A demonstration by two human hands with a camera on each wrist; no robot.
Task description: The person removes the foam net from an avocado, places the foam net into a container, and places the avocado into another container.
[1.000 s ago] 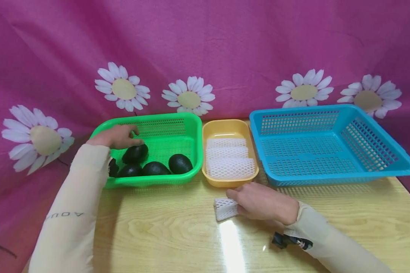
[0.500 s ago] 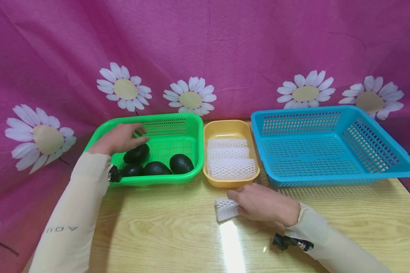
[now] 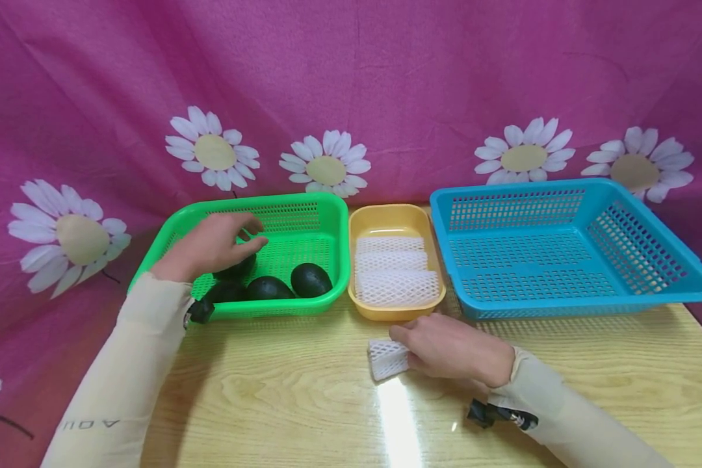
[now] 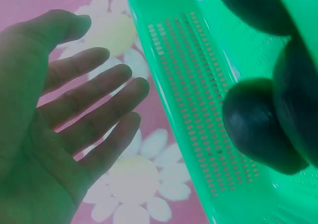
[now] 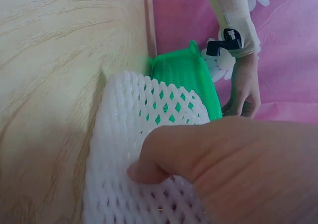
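My left hand (image 3: 215, 244) hovers over the left part of the green basket (image 3: 338, 286), its fingers spread and nothing in them. In the left wrist view, its open palm (image 4: 59, 144) shows beside the basket wall. Several dark avocados (image 3: 311, 280) lie in that basket; one is partly hidden under the hand. On the table, my right hand (image 3: 459, 350) holds a white foam net sleeve (image 3: 388, 359) by its right end. The right wrist view shows the thumb pressed on the sleeve's mesh (image 5: 117, 144), with its far end standing open.
A yellow tray (image 3: 394, 214) with several more foam net sleeves (image 3: 396, 288) stands between the green basket and a blue basket (image 3: 520, 244) at the right. Behind them hangs a purple curtain (image 3: 409, 84) with daisies. All stand on a wooden table (image 3: 281, 390).
My left hand has lifted off the upper avocado and shifted slightly right and nearer, fingers spreading. The right hand and its foam sleeve have stayed put.
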